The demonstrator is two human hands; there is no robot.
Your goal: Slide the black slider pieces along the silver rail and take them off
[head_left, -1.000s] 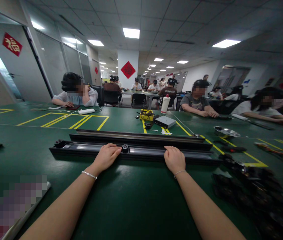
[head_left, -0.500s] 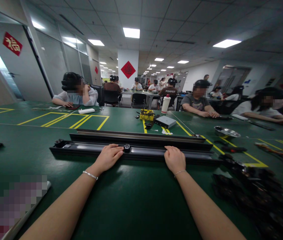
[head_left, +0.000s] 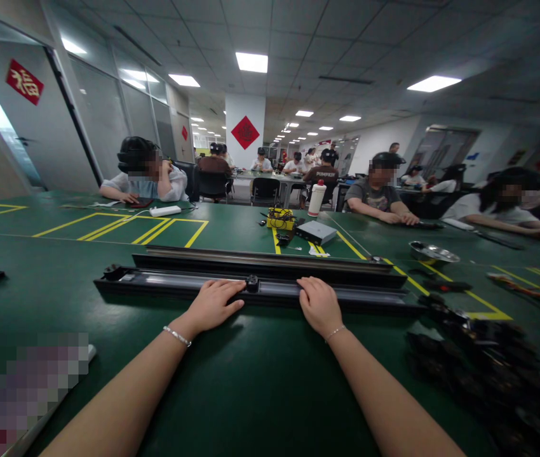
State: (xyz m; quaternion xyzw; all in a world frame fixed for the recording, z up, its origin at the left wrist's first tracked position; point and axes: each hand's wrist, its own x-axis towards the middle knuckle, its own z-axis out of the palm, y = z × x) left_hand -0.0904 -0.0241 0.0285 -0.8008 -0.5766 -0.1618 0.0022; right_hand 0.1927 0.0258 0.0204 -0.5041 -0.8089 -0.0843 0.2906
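A long black rail (head_left: 155,280) with a shiny inner channel lies crosswise in front of me on the green table. In its channel sits a small black block (head_left: 252,283). My left hand (head_left: 213,307) lies over the rail with its fingers stretched out, the fingertips at the block's left side. To the right of the block, my right hand (head_left: 320,306) rests over the rail with fingers extended, its fingertips apart from the block. Another black part (head_left: 114,272) sits at the rail's left end. Directly behind runs a second long black rail (head_left: 270,259).
Many small black parts (head_left: 489,368) lie heaped at the right. Farther back are a metal bowl (head_left: 434,252), a grey box (head_left: 316,232), a yellow cable bundle (head_left: 280,219) and a white bottle (head_left: 316,198). Other people sit across the table. A blurred flat item (head_left: 32,393) lies near left.
The small black block has slid a little to the right along the rail, with my left fingertips beside it. My right hand has shifted left, closer to the block.
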